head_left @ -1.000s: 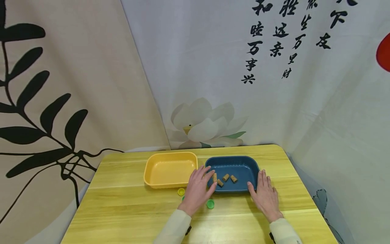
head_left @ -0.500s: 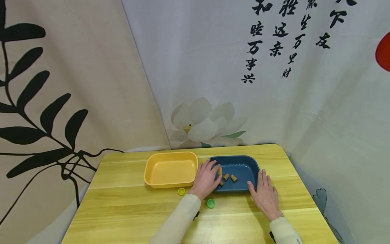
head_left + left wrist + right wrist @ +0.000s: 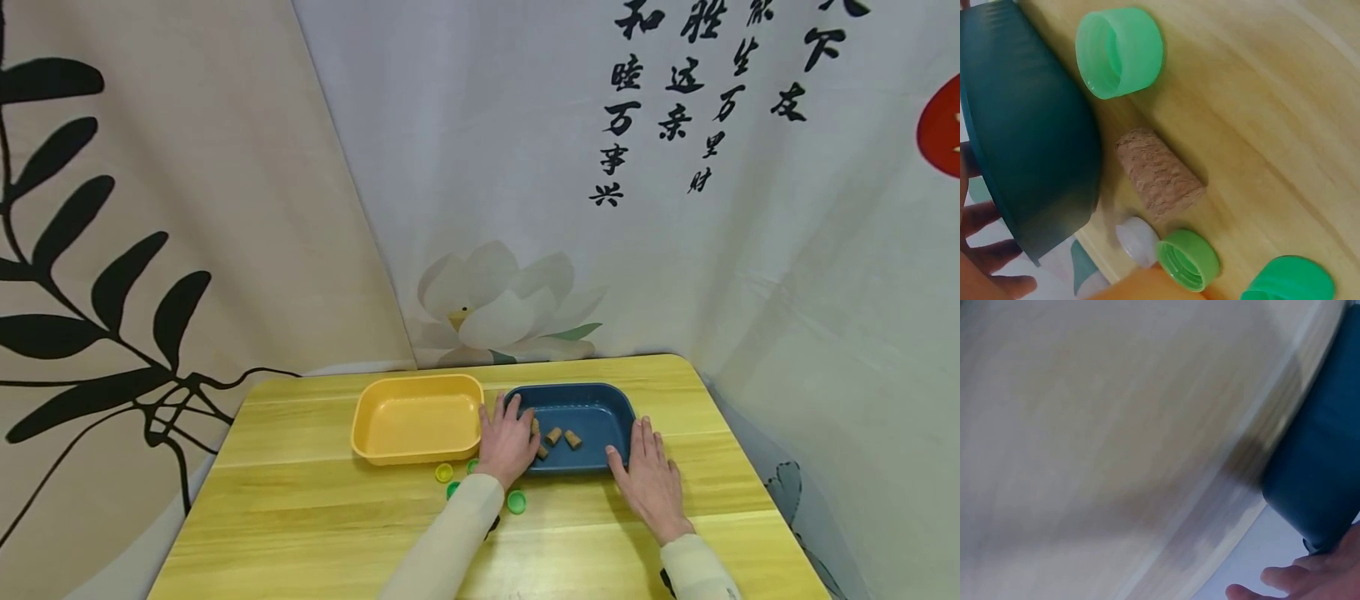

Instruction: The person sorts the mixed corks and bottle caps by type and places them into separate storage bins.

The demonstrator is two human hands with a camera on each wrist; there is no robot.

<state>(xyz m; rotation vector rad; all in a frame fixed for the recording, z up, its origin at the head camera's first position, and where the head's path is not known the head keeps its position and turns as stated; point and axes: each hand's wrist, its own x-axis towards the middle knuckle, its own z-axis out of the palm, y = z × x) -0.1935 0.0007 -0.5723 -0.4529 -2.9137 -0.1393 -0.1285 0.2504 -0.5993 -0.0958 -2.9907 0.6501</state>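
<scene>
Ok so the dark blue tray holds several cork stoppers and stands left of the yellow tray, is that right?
Not quite: the dark blue tray stands right of the yellow tray, as the head view shows. It does hold several cork stoppers.

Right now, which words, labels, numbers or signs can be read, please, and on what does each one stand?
On the white curtain, columns left to right:
"和睦万事兴"
"胜远亲"
"生万里财", character above cut off
"友", characters above unclear or cut off
Red patch: marks cut off, unreadable.
Blue tray, yellow tray, caps, corks: no readable text.
</scene>
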